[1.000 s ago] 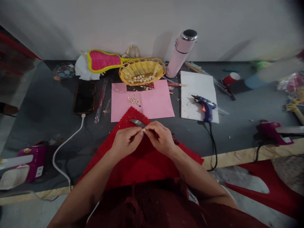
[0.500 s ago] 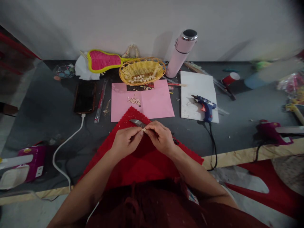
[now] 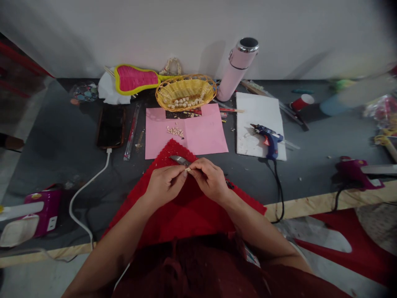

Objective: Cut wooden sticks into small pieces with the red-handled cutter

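Note:
Between the fingertips of both hands is a small pale piece (image 3: 187, 169), too small to name for certain. My left hand (image 3: 164, 182) pinches it from one side, and my right hand (image 3: 211, 178) from the other. Both hands are above a red cloth (image 3: 186, 211) that covers the table's front edge. A metal blade (image 3: 180, 159) pokes out just beyond my fingers; its other end is hidden by the hands. On a pink sheet of paper (image 3: 204, 136) ahead lies a small pile of similar pale pieces (image 3: 175, 132). More pale pieces sit inside a yellow woven basket (image 3: 186, 87).
A pink flask (image 3: 235, 70) stands behind the basket's right side. To the right, a blue glue gun (image 3: 270, 142) rests on a white board (image 3: 248, 107), its black cord running over the front edge. At left lie a phone (image 3: 111, 127) and its white cable (image 3: 80, 192).

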Available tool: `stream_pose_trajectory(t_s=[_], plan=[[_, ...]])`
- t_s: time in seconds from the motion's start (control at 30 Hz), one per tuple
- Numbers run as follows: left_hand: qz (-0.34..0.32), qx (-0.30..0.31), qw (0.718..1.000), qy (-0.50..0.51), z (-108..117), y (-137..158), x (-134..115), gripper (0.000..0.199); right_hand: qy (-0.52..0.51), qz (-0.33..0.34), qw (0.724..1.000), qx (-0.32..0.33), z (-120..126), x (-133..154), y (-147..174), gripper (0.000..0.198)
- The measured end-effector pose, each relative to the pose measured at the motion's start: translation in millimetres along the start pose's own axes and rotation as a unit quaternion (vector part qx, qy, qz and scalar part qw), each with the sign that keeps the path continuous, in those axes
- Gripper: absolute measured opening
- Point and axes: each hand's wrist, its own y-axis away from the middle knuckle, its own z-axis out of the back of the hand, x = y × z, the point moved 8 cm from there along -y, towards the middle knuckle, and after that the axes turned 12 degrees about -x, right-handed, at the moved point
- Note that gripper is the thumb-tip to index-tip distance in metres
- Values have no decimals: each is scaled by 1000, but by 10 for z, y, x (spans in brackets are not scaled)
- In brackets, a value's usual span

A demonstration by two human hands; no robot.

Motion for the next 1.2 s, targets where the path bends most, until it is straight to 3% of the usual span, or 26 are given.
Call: stream_pose_trajectory(t_s=[1.2], plan=[[-16, -1, 999, -28, -5, 9, 8, 19, -5, -2, 1000, 1, 0, 20, -16, 8]])
